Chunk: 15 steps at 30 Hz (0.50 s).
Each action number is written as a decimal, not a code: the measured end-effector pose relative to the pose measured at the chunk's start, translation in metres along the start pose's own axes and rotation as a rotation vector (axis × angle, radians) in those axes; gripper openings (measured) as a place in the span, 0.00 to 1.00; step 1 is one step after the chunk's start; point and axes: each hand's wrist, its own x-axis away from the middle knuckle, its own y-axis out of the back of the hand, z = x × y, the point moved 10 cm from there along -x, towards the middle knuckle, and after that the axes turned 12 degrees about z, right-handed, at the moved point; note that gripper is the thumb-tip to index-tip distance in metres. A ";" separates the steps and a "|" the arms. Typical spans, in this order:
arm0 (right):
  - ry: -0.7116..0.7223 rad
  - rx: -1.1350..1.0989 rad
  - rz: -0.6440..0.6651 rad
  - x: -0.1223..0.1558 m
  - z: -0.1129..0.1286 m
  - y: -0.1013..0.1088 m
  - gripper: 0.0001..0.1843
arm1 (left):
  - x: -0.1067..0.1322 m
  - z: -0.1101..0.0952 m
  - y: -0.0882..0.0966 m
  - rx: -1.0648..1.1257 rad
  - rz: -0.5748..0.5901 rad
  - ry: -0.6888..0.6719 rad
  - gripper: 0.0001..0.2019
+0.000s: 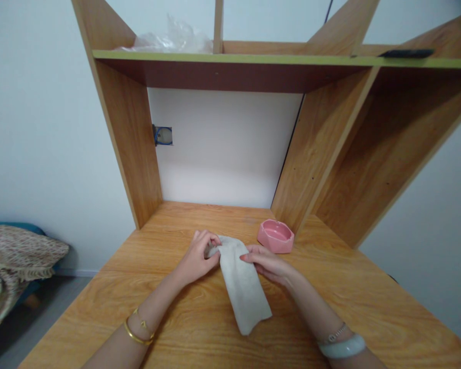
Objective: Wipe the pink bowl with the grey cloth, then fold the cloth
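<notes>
A pale grey-white cloth (246,292), folded into a long strip, hangs between my two hands just over the wooden desk. My left hand (202,256) pinches its bunched upper left end, fingers curled around the fabric. On the other side, my right hand (267,261) grips the right edge, thumb on top and the other fingers partly hidden behind. The lower end of the cloth falls loose toward me. Just beyond my right hand sits a pink angular ashtray (275,237), apart from the cloth.
The wooden desk (146,287) has side panels and an upper shelf (253,59) holding a clear plastic bag (172,38) and a dark flat object (406,53). An open wall socket box (163,136) shows at the back. Left stands a seat with a patterned throw (19,251).
</notes>
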 end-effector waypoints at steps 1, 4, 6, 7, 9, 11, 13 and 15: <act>0.022 -0.012 0.009 0.000 0.004 -0.003 0.15 | 0.000 0.000 0.000 0.015 -0.002 -0.003 0.07; 0.101 -0.044 0.022 0.002 0.017 -0.008 0.19 | 0.000 0.001 -0.004 0.056 0.025 -0.017 0.11; 0.145 -0.059 0.020 0.004 0.024 -0.008 0.19 | 0.000 0.002 -0.010 0.076 0.062 -0.021 0.14; 0.163 -0.065 0.014 0.005 0.027 -0.007 0.18 | 0.000 0.003 -0.013 0.081 0.080 -0.018 0.16; 0.188 -0.079 -0.008 0.008 0.031 -0.003 0.16 | 0.000 0.004 -0.019 0.082 0.108 0.000 0.17; 0.216 -0.099 -0.048 0.011 0.035 0.001 0.14 | 0.000 0.005 -0.024 0.080 0.127 0.022 0.16; 0.240 -0.126 -0.105 0.016 0.038 0.007 0.14 | -0.001 0.007 -0.027 0.095 0.139 0.040 0.14; 0.254 -0.156 -0.170 0.019 0.039 0.013 0.14 | -0.001 0.011 -0.031 0.145 0.153 0.064 0.12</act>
